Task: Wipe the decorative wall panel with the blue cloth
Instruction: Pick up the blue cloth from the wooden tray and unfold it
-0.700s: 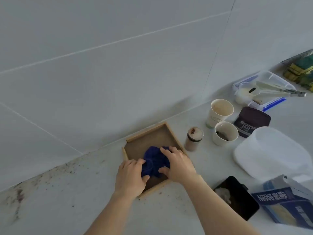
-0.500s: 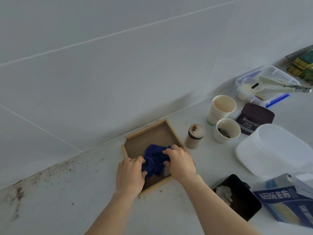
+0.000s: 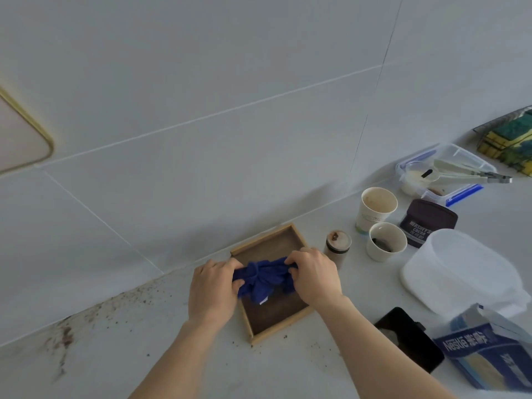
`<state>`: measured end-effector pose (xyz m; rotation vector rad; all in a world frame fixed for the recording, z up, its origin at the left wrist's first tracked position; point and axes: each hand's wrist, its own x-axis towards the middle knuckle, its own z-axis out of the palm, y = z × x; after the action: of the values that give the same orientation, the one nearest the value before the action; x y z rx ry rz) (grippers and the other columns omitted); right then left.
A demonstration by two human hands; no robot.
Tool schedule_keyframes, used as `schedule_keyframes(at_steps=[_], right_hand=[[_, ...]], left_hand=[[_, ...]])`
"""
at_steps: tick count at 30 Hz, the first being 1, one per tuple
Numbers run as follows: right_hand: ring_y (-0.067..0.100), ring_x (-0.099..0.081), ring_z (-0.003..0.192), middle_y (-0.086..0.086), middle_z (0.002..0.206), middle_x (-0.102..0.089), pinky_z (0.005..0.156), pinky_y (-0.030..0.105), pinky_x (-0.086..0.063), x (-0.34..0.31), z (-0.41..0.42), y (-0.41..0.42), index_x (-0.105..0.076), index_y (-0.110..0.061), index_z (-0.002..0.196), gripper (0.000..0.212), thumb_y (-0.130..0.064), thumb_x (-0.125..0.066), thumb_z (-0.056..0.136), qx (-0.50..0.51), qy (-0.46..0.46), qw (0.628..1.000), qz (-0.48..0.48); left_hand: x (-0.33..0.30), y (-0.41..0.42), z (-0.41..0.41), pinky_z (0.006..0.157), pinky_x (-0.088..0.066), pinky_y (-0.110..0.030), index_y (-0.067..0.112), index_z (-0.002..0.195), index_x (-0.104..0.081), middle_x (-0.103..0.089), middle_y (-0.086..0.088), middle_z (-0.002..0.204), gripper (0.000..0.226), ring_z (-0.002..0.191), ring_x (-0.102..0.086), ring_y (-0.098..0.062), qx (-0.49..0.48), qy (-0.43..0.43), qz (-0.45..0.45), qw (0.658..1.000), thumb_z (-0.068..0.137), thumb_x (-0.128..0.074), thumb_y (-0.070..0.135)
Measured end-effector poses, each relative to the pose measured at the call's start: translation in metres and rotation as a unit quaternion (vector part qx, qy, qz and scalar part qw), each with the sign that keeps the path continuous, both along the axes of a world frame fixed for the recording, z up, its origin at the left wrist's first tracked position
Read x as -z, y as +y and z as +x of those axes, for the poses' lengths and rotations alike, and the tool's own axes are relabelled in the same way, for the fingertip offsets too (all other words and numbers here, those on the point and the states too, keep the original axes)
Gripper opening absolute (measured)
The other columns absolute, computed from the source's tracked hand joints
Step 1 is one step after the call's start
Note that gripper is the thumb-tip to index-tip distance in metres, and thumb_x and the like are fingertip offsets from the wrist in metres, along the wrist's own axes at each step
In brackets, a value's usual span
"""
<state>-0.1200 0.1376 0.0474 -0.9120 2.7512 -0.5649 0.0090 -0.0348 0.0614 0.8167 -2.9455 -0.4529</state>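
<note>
The blue cloth [image 3: 263, 276] is bunched and stretched between both hands, lifted a little above a shallow wooden tray [image 3: 270, 246] that lies on the counter by the wall. My left hand [image 3: 213, 289] grips the cloth's left end. Its right end is pinched by my right hand [image 3: 315, 276]. A white tag hangs from the underside of the cloth. At the far left edge, a beige panel with a gold rim [image 3: 21, 138] hangs on the tiled wall [image 3: 201, 110], well away from both hands.
Right of the tray stand a small brown jar [image 3: 337, 246], two paper cups [image 3: 377, 207], a cocoa tin [image 3: 427, 221], a white plastic tub [image 3: 457, 272], a black container [image 3: 408, 336] and a blue carton [image 3: 486, 352]. Sponges [image 3: 509, 139] lie far right. Brown specks stain the counter [image 3: 86, 321] at left.
Both hands have lifted the cloth off the tray's floor and pulled it out sideways between them. The view has tilted so the gold-rimmed panel now shows at left.
</note>
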Motion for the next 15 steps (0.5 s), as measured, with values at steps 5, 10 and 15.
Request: schedule_keyframes(at_steps=[5, 10, 15], right_hand=[[0.025, -0.062, 0.106, 0.000, 0.114, -0.071, 0.075, 0.031, -0.042, -0.036, 0.014, -0.010, -0.073, -0.024, 0.117, 0.023, -0.018, -0.057, 0.101, 0.015, 0.003, 0.999, -0.043], [0.024, -0.064, 0.106, -0.002, 0.114, -0.073, 0.075, 0.030, -0.040, -0.078, 0.038, -0.027, -0.074, -0.025, 0.116, 0.025, -0.017, -0.058, 0.099, 0.009, 0.013, 0.996, -0.084], [0.022, -0.065, 0.103, -0.003, 0.113, -0.073, 0.072, 0.029, -0.040, -0.122, 0.073, -0.053, -0.074, -0.026, 0.116, 0.025, -0.016, -0.057, 0.099, -0.009, 0.036, 0.994, -0.102]], left_hand=[[-0.041, -0.018, 0.017, 0.089, -0.040, -0.032, 0.032, 0.110, -0.071, -0.071, 0.011, 0.096, 0.017, 0.100, -0.061, -0.021, 0.001, 0.041, -0.018, 0.999, 0.093, -0.071, 0.028], [-0.080, -0.035, 0.050, 0.079, -0.038, -0.030, 0.028, 0.106, -0.074, -0.068, 0.011, 0.087, 0.015, 0.091, -0.058, -0.020, -0.020, 0.097, -0.023, 0.995, 0.092, -0.072, 0.021], [-0.116, -0.059, 0.094, 0.079, -0.039, -0.028, 0.028, 0.107, -0.074, -0.070, 0.009, 0.091, 0.017, 0.093, -0.059, -0.019, -0.038, 0.134, -0.030, 0.990, 0.093, -0.069, 0.021]])
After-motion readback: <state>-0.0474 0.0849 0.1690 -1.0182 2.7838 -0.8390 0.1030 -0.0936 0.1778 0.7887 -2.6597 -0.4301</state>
